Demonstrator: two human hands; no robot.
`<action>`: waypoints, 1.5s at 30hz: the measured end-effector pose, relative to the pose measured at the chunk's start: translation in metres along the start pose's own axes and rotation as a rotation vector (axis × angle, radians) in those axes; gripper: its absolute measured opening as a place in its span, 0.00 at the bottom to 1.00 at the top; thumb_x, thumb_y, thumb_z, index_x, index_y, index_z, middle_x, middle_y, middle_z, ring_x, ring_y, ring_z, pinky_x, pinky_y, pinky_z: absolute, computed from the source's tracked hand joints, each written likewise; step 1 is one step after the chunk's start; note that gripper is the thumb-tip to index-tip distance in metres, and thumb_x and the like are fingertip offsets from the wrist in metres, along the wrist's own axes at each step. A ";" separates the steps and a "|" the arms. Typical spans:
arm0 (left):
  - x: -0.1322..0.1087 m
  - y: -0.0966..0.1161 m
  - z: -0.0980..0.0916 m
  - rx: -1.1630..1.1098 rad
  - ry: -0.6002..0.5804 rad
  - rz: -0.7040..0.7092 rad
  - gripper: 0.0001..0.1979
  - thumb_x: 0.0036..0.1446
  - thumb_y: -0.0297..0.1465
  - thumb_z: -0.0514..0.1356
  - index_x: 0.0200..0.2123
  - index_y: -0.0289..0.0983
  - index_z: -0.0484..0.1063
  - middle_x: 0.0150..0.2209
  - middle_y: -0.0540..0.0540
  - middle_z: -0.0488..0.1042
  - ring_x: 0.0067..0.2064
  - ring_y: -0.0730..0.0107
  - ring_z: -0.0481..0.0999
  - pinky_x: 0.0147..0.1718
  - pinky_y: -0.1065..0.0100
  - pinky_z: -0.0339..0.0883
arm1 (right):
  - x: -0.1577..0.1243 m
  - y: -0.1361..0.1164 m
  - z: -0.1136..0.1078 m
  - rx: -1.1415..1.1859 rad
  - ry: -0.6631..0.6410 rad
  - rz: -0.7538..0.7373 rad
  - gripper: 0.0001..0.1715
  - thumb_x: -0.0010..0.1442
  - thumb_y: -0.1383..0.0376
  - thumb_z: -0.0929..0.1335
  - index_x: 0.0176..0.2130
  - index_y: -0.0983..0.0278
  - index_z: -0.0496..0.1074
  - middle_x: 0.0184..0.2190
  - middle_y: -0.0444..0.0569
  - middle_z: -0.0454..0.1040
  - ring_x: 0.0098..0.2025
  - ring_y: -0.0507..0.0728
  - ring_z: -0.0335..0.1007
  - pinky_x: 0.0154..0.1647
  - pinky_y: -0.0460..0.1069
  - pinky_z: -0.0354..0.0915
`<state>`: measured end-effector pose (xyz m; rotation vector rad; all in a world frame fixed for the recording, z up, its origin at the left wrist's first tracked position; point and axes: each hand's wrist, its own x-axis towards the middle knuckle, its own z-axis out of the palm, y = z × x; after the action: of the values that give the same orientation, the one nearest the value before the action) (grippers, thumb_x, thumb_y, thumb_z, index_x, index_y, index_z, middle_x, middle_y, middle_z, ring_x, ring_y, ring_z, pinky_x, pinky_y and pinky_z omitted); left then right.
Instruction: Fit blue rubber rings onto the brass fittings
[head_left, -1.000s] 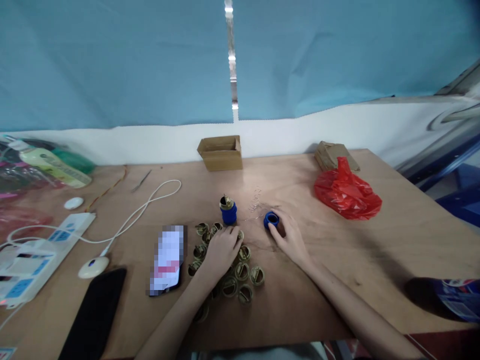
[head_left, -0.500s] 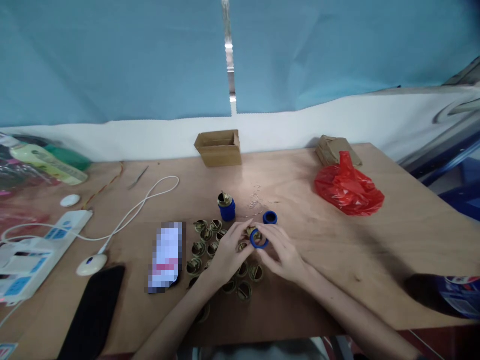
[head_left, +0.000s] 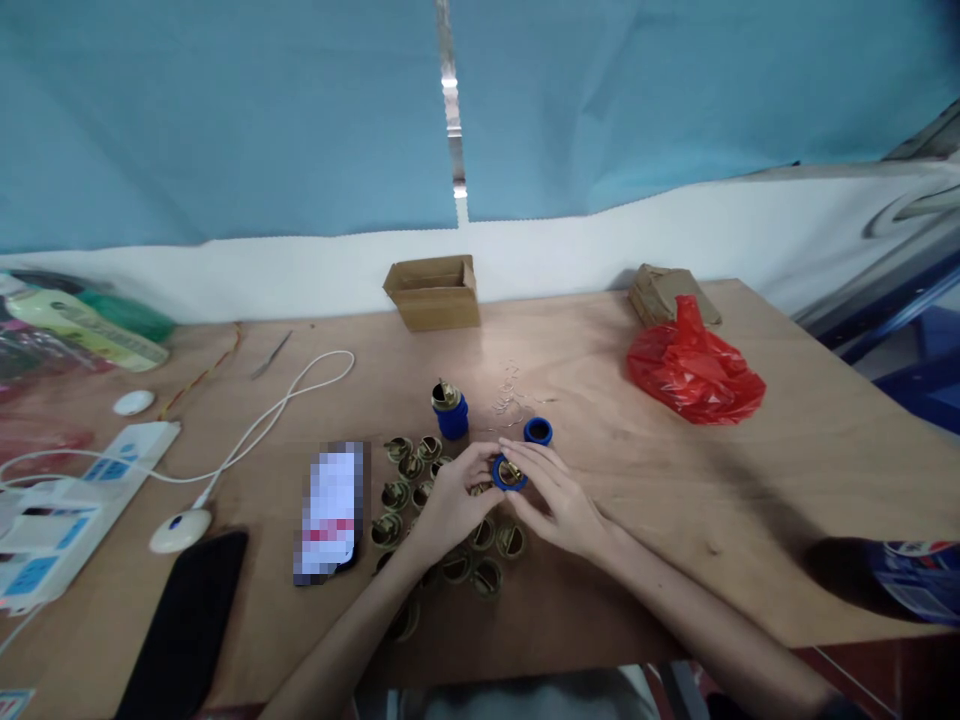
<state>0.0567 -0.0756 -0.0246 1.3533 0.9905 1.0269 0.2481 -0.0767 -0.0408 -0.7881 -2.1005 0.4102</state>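
Both my hands meet over the middle of the wooden table (head_left: 675,480). My right hand (head_left: 559,500) pinches a blue ring (head_left: 509,472), and my left hand (head_left: 450,500) holds a small brass round part pressed into that ring. Several more brass round parts (head_left: 409,470) lie in rows beneath and left of my hands. A second blue ring (head_left: 538,431) sits just beyond my right fingers. A blue cylinder with a brass top (head_left: 450,411) stands upright behind my left hand. Thin wire clips (head_left: 514,398) are scattered near it.
A blurred-screen phone (head_left: 330,513) and a black phone (head_left: 187,625) lie to the left, with a white cable (head_left: 277,415) and power strip (head_left: 67,500). A cardboard box (head_left: 433,292) stands at the back, a red plastic bag (head_left: 694,370) to the right, a dark bottle (head_left: 892,578) at the right edge.
My right hand picked up a blue ring and brought it to the centre. My left hand lifted a brass part from the pile and joined it to the ring.
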 end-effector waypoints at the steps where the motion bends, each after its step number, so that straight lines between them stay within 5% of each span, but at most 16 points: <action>1: 0.001 0.000 -0.001 -0.042 -0.006 -0.019 0.21 0.53 0.23 0.65 0.51 0.38 0.72 0.49 0.42 0.81 0.45 0.65 0.83 0.48 0.62 0.78 | 0.000 0.000 0.000 0.004 0.000 0.007 0.39 0.67 0.70 0.66 0.72 0.58 0.52 0.65 0.55 0.68 0.66 0.63 0.65 0.64 0.65 0.69; 11: 0.004 0.004 -0.008 -0.451 0.013 -0.176 0.22 0.55 0.31 0.71 0.53 0.39 0.75 0.51 0.40 0.80 0.53 0.58 0.80 0.48 0.63 0.77 | 0.001 0.004 -0.003 0.042 -0.009 0.048 0.37 0.68 0.70 0.66 0.71 0.56 0.55 0.69 0.55 0.62 0.69 0.64 0.61 0.66 0.66 0.66; 23: 0.003 0.002 -0.003 -0.427 0.050 -0.122 0.24 0.55 0.30 0.72 0.55 0.40 0.74 0.55 0.40 0.79 0.56 0.56 0.78 0.53 0.62 0.73 | -0.001 0.002 -0.006 0.091 -0.141 0.147 0.37 0.71 0.67 0.62 0.73 0.53 0.49 0.74 0.54 0.50 0.74 0.65 0.50 0.71 0.67 0.58; 33: 0.000 0.001 0.000 -0.466 -0.013 -0.069 0.22 0.59 0.28 0.69 0.56 0.41 0.73 0.57 0.40 0.78 0.56 0.59 0.79 0.55 0.61 0.75 | -0.004 0.001 -0.005 0.169 0.034 0.263 0.31 0.71 0.65 0.63 0.70 0.56 0.55 0.62 0.56 0.71 0.61 0.63 0.71 0.62 0.62 0.69; 41: 0.001 0.001 0.002 -0.428 0.049 -0.067 0.20 0.56 0.27 0.70 0.51 0.39 0.73 0.54 0.41 0.81 0.54 0.62 0.81 0.56 0.64 0.73 | -0.004 -0.001 -0.002 0.193 0.038 0.250 0.25 0.71 0.68 0.61 0.65 0.58 0.62 0.60 0.54 0.73 0.61 0.61 0.72 0.61 0.58 0.70; 45: 0.001 -0.003 0.003 -0.409 0.057 -0.072 0.19 0.56 0.27 0.70 0.49 0.39 0.72 0.51 0.42 0.82 0.51 0.62 0.82 0.55 0.62 0.74 | -0.002 -0.003 -0.002 0.243 0.035 0.336 0.22 0.70 0.67 0.61 0.62 0.59 0.64 0.48 0.53 0.78 0.44 0.58 0.78 0.45 0.53 0.76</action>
<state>0.0596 -0.0748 -0.0278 0.9506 0.8097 1.1454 0.2496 -0.0802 -0.0397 -0.9951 -1.8423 0.8102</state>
